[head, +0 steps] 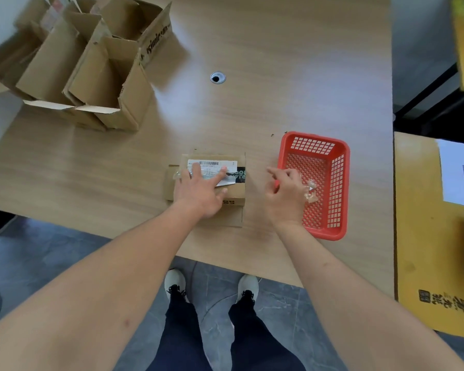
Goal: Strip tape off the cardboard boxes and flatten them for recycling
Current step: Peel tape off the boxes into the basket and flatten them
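A small cardboard box [235, 194] with a white barcode label [212, 164] lies near the table's front edge. My left hand [198, 190] rests flat on its top, fingers straight over the label. A bit of clear tape [176, 174] sticks out at the box's left side. My right hand [285, 191] hovers at the left rim of a red plastic basket [338, 188], fingers loosely curled, with crumpled clear tape [310, 192] at its fingertips inside the basket; whether it grips the tape is unclear.
Several opened cardboard boxes [91, 65] stand clustered at the table's far left. A cable hole [217, 77] sits mid-table. A yellow box [434, 236] with a white sheet [460, 172] stands to the right. My feet are below the table edge.
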Demonstrator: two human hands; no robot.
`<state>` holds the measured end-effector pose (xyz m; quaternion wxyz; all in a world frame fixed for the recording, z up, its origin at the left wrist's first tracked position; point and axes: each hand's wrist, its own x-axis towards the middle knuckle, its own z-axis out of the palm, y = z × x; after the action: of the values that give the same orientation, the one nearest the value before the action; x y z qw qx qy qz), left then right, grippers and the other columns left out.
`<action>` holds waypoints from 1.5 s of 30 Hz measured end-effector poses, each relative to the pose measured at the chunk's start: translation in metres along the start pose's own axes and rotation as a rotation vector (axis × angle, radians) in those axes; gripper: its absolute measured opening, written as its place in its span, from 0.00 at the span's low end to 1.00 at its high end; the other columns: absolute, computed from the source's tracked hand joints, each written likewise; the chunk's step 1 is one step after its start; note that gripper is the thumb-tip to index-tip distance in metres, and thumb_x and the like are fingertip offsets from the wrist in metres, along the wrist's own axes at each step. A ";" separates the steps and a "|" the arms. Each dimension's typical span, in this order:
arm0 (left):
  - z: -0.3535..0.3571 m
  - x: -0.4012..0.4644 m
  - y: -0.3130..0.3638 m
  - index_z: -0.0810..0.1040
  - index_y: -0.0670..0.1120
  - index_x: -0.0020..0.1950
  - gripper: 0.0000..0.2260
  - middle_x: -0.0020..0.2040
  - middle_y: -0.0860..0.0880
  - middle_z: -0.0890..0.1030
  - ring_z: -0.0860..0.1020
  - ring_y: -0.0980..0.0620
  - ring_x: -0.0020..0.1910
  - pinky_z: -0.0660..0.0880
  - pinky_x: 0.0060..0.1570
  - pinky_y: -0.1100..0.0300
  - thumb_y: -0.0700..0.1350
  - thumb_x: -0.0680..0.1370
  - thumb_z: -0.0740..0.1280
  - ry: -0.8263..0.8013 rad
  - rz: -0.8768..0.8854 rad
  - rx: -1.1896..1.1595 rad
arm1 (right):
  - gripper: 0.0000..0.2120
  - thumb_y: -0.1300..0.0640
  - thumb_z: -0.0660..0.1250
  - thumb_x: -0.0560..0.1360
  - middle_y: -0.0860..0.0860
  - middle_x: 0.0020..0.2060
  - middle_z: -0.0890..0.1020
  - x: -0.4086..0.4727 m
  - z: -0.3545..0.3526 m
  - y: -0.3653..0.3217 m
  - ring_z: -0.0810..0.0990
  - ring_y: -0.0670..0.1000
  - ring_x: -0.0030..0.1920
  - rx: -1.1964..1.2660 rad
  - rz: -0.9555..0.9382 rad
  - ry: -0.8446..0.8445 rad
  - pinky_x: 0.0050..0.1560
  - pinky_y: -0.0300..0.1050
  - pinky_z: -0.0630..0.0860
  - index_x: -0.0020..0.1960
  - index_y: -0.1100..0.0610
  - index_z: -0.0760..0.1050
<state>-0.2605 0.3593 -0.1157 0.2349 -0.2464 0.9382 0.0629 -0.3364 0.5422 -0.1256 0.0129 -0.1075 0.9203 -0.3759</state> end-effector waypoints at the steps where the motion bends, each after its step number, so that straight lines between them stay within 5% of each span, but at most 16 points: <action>1: -0.001 0.002 -0.001 0.47 0.72 0.78 0.24 0.78 0.42 0.54 0.55 0.36 0.76 0.60 0.73 0.44 0.64 0.83 0.50 0.007 0.001 0.010 | 0.12 0.62 0.68 0.79 0.52 0.50 0.81 -0.002 0.008 -0.007 0.79 0.50 0.45 0.028 -0.087 -0.095 0.50 0.45 0.76 0.60 0.56 0.84; 5: -0.009 0.011 -0.012 0.52 0.70 0.79 0.23 0.73 0.41 0.60 0.62 0.40 0.70 0.63 0.67 0.47 0.56 0.85 0.53 0.095 0.073 0.089 | 0.08 0.57 0.70 0.79 0.52 0.54 0.78 -0.011 0.043 -0.028 0.79 0.52 0.49 0.007 -0.140 -0.346 0.55 0.50 0.78 0.56 0.59 0.84; 9: -0.010 0.029 -0.041 0.60 0.67 0.78 0.24 0.81 0.41 0.51 0.51 0.39 0.80 0.53 0.78 0.45 0.56 0.83 0.61 0.065 0.184 -0.064 | 0.12 0.54 0.67 0.81 0.51 0.66 0.73 -0.023 0.065 -0.037 0.77 0.54 0.61 -0.125 -0.129 -0.326 0.61 0.52 0.77 0.61 0.58 0.80; 15: -0.019 0.035 -0.073 0.63 0.70 0.76 0.24 0.58 0.46 0.70 0.75 0.42 0.59 0.73 0.62 0.49 0.60 0.81 0.65 -0.008 0.115 -0.214 | 0.36 0.59 0.71 0.79 0.51 0.83 0.53 -0.006 0.092 -0.044 0.51 0.49 0.82 0.092 -0.074 -0.492 0.81 0.45 0.52 0.82 0.58 0.57; 17: -0.014 0.030 -0.083 0.68 0.67 0.75 0.26 0.56 0.44 0.75 0.77 0.42 0.58 0.75 0.60 0.49 0.60 0.78 0.70 0.007 0.057 -0.350 | 0.37 0.65 0.75 0.74 0.50 0.82 0.59 0.006 0.097 -0.046 0.57 0.49 0.81 0.245 -0.024 -0.453 0.78 0.40 0.59 0.79 0.53 0.65; 19: -0.006 0.023 -0.090 0.73 0.60 0.74 0.27 0.53 0.44 0.81 0.79 0.43 0.56 0.75 0.60 0.50 0.58 0.75 0.75 0.068 -0.006 -0.533 | 0.26 0.66 0.78 0.71 0.48 0.68 0.73 0.013 0.101 -0.048 0.74 0.50 0.68 0.301 0.006 -0.335 0.65 0.36 0.75 0.66 0.51 0.77; 22: 0.008 0.015 -0.094 0.75 0.57 0.73 0.28 0.45 0.49 0.80 0.79 0.47 0.51 0.74 0.57 0.57 0.57 0.74 0.76 0.149 -0.048 -0.668 | 0.11 0.62 0.77 0.72 0.44 0.48 0.75 0.012 0.105 -0.052 0.78 0.48 0.48 0.192 -0.109 -0.256 0.47 0.53 0.81 0.46 0.48 0.82; 25: 0.016 0.018 -0.094 0.74 0.56 0.74 0.27 0.58 0.47 0.75 0.74 0.49 0.59 0.67 0.61 0.63 0.54 0.75 0.76 0.180 -0.039 -0.725 | 0.04 0.52 0.77 0.74 0.46 0.46 0.78 -0.004 0.097 -0.047 0.77 0.50 0.47 0.096 -0.467 -0.294 0.39 0.47 0.77 0.45 0.50 0.83; 27: 0.019 0.022 -0.095 0.75 0.53 0.74 0.27 0.67 0.47 0.72 0.72 0.49 0.67 0.64 0.66 0.65 0.50 0.76 0.76 0.192 -0.009 -0.772 | 0.15 0.41 0.77 0.70 0.48 0.46 0.79 -0.012 0.089 -0.036 0.76 0.52 0.46 0.052 -0.654 -0.418 0.41 0.45 0.73 0.47 0.51 0.84; 30: 0.027 0.025 -0.096 0.72 0.55 0.76 0.26 0.78 0.48 0.64 0.64 0.49 0.77 0.60 0.73 0.60 0.50 0.78 0.73 0.165 0.027 -0.767 | 0.15 0.49 0.83 0.65 0.50 0.45 0.80 -0.017 0.088 -0.025 0.76 0.55 0.45 -0.122 -0.851 -0.360 0.40 0.46 0.75 0.47 0.52 0.84; 33: 0.032 0.027 -0.098 0.68 0.58 0.77 0.26 0.83 0.49 0.54 0.57 0.50 0.80 0.58 0.77 0.56 0.52 0.80 0.71 0.136 0.053 -0.744 | 0.03 0.54 0.75 0.74 0.48 0.41 0.82 -0.015 0.092 -0.026 0.78 0.55 0.41 -0.074 -0.900 -0.270 0.36 0.47 0.75 0.42 0.53 0.85; 35: 0.033 0.027 -0.099 0.68 0.59 0.77 0.26 0.83 0.51 0.53 0.57 0.51 0.81 0.57 0.77 0.56 0.51 0.80 0.70 0.128 0.061 -0.764 | 0.06 0.54 0.73 0.76 0.47 0.40 0.82 -0.013 0.092 -0.028 0.77 0.52 0.40 -0.008 -0.851 -0.335 0.38 0.45 0.73 0.42 0.53 0.86; 38: 0.032 0.028 -0.099 0.67 0.62 0.77 0.26 0.83 0.53 0.51 0.58 0.52 0.80 0.58 0.76 0.57 0.51 0.81 0.70 0.108 0.071 -0.795 | 0.02 0.59 0.78 0.73 0.43 0.38 0.83 -0.008 0.086 -0.043 0.77 0.43 0.38 0.130 -0.491 -0.526 0.41 0.43 0.74 0.43 0.54 0.86; 42: 0.031 0.030 -0.101 0.67 0.64 0.76 0.25 0.83 0.55 0.50 0.58 0.51 0.80 0.59 0.77 0.54 0.52 0.81 0.69 0.085 0.100 -0.845 | 0.04 0.58 0.76 0.74 0.48 0.36 0.86 0.007 0.084 -0.064 0.82 0.46 0.37 0.247 0.005 -0.588 0.46 0.49 0.82 0.42 0.52 0.84; 45: 0.030 0.029 -0.102 0.67 0.64 0.77 0.25 0.83 0.55 0.50 0.57 0.52 0.80 0.56 0.76 0.59 0.51 0.81 0.69 0.071 0.101 -0.869 | 0.04 0.58 0.75 0.75 0.51 0.34 0.86 0.015 0.083 -0.071 0.82 0.49 0.34 0.267 0.133 -0.592 0.45 0.55 0.84 0.42 0.53 0.83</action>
<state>-0.2204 0.2654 -0.1559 0.0736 -0.2780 0.8431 0.4545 -0.3289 0.4325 -0.1352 0.3183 -0.1489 0.8242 -0.4441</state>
